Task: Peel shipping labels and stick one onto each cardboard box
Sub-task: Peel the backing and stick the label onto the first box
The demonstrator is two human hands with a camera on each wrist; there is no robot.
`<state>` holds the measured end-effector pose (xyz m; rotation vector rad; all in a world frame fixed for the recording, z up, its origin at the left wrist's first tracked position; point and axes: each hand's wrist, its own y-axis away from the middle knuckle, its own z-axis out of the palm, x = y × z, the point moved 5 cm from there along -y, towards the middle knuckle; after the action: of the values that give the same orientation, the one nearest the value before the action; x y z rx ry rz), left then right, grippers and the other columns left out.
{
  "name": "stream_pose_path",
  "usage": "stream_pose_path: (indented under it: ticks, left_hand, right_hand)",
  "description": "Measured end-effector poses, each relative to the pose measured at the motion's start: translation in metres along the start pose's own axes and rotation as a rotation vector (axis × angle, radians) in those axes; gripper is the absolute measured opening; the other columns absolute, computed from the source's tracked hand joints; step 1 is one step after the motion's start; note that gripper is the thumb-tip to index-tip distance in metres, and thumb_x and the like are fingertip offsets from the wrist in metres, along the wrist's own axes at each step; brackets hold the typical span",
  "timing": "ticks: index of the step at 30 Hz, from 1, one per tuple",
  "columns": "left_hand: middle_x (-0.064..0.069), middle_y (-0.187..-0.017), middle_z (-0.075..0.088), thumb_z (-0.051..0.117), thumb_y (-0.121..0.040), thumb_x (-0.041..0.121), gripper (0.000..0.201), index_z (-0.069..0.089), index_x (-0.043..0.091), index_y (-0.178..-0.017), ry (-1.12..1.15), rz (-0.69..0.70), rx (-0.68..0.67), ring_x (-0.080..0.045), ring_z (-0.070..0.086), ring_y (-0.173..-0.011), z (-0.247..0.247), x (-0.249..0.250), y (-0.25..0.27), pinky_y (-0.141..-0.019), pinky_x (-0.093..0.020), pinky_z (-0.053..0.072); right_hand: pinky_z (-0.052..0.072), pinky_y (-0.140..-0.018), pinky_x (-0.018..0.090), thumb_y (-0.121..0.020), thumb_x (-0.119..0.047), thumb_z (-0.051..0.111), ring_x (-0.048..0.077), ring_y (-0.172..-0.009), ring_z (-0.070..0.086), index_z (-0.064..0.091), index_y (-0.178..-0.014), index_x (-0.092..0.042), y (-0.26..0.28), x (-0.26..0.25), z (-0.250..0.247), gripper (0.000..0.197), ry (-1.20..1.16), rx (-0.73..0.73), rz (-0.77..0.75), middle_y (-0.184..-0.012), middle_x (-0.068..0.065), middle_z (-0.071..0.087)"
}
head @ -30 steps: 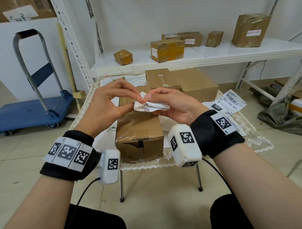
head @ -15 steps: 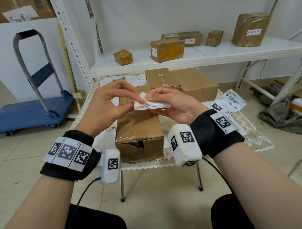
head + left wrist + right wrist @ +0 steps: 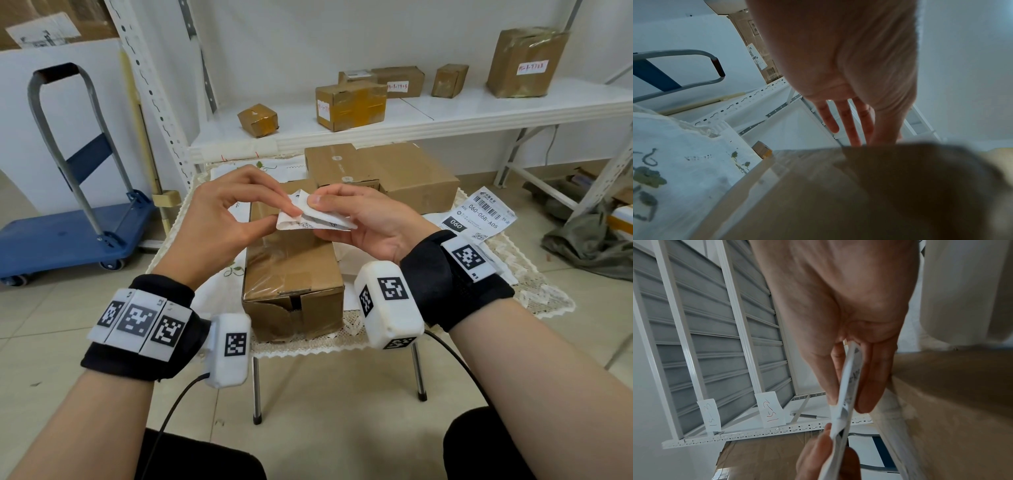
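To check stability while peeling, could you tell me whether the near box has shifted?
No. The box sits where it did, its front corner at the same spot on the table edge.

Your small table (image 3: 534,301) (lace-covered) carries three cardboard boxes (image 3: 294,274) and loose shipping labels (image 3: 486,214).

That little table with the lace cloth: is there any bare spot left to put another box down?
Little. On the table, the taped box fills the front middle, two boxes crowd the back, and loose labels cover the right side. The freest patch is the cloth left of the taped box, below the left hand. The shelf has gaps between its boxes.
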<state>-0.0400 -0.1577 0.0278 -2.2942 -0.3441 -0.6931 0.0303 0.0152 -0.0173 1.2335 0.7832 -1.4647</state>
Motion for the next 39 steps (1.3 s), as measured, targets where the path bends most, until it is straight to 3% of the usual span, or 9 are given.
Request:
stream_pose_path:
  ticks: [3,5,7,9,20,24,26,28,39]
  left_hand:
    - [0.003,-0.105,0.07,0.072,-0.084,0.037,0.017,0.079,0.029,-0.098,0.023,0.002,0.008,-0.016,0.064,-0.107,-0.0003,0.0031,0.0012,-0.097,-0.033,0.052]
    - [0.002,-0.105,0.07,0.075,-0.086,0.029,0.012,0.078,0.029,-0.098,0.03,0.005,0.007,-0.016,0.064,-0.107,-0.0007,0.0029,0.0008,-0.097,-0.033,0.052]
    - [0.002,-0.106,0.07,0.076,-0.086,0.01,0.022,0.078,0.029,-0.097,0.014,0.003,0.007,-0.016,0.063,-0.109,-0.0017,0.0,0.001,-0.099,-0.034,0.051]
    - [0.001,-0.106,0.071,0.076,-0.085,0.001,0.028,0.079,0.026,-0.096,0.019,0.007,0.009,-0.016,0.063,-0.108,-0.0021,-0.0005,0.0011,-0.099,-0.034,0.051]
    - [0.0,-0.105,0.071,0.076,-0.085,-0.002,0.031,0.079,0.027,-0.096,0.037,0.004,0.016,-0.017,0.064,-0.108,-0.0011,-0.0005,0.0021,-0.097,-0.038,0.052]
    - [0.003,-0.104,0.071,0.078,-0.085,0.008,0.023,0.079,0.028,-0.096,0.031,0.0,0.013,-0.019,0.064,-0.107,-0.0009,-0.0009,0.002,-0.096,-0.042,0.052]
    - [0.003,-0.104,0.071,0.078,-0.084,0.023,0.013,0.079,0.029,-0.095,0.043,-0.004,0.016,-0.02,0.064,-0.106,-0.0006,0.0002,0.0023,-0.095,-0.044,0.051]
    - [0.004,-0.103,0.071,0.073,-0.081,0.038,0.018,0.079,0.029,-0.095,0.041,-0.007,0.024,-0.019,0.065,-0.106,-0.0013,0.0016,0.0026,-0.096,-0.046,0.051]
    - [0.006,-0.106,0.072,0.076,-0.083,0.031,0.014,0.078,0.03,-0.096,0.024,-0.004,0.031,-0.02,0.064,-0.109,-0.0015,-0.0007,0.0021,-0.093,-0.047,0.052]
  right_hand:
    - [0.064,-0.074,0.029,-0.09,-0.009,0.072,0.016,-0.082,0.074,0.069,-0.1,-0.01,-0.0005,0.0007,-0.0001,0.011,0.005,0.002,0.005,-0.096,0.007,0.074]
    - [0.063,-0.071,0.028,-0.092,-0.007,0.07,0.016,-0.08,0.075,0.069,-0.097,-0.009,-0.0004,0.0008,-0.0008,0.005,-0.012,0.008,0.009,-0.094,0.008,0.075]
    - [0.063,-0.069,0.027,-0.093,-0.006,0.069,0.015,-0.077,0.074,0.069,-0.096,-0.009,-0.0003,0.0011,-0.0012,0.004,-0.023,0.003,0.015,-0.091,0.007,0.075]
    - [0.062,-0.068,0.026,-0.093,-0.004,0.068,0.015,-0.077,0.075,0.068,-0.098,-0.008,0.0,0.001,-0.0009,0.006,-0.019,-0.006,0.017,-0.089,0.007,0.075]
    - [0.06,-0.062,0.022,-0.094,-0.002,0.065,0.012,-0.072,0.074,0.067,-0.093,-0.009,-0.0008,0.0022,-0.0026,0.007,-0.053,0.009,0.042,-0.091,0.008,0.074]
    - [0.059,-0.061,0.022,-0.094,-0.002,0.065,0.012,-0.072,0.074,0.068,-0.093,-0.009,-0.001,0.0031,-0.0031,0.008,-0.06,0.007,0.055,-0.093,0.009,0.074]
    - [0.06,-0.063,0.022,-0.094,-0.002,0.065,0.012,-0.073,0.074,0.068,-0.092,-0.01,-0.0012,0.0034,-0.0033,0.008,-0.056,0.006,0.063,-0.094,0.008,0.073]
    - [0.062,-0.067,0.022,-0.095,-0.003,0.065,0.012,-0.075,0.073,0.068,-0.093,-0.011,-0.0016,0.0035,-0.0035,0.008,-0.044,0.003,0.072,-0.095,0.008,0.073]
    - [0.062,-0.068,0.022,-0.096,-0.006,0.065,0.014,-0.079,0.071,0.067,-0.096,-0.013,-0.0037,0.0039,-0.0038,0.007,-0.033,-0.003,0.093,-0.095,0.008,0.072]
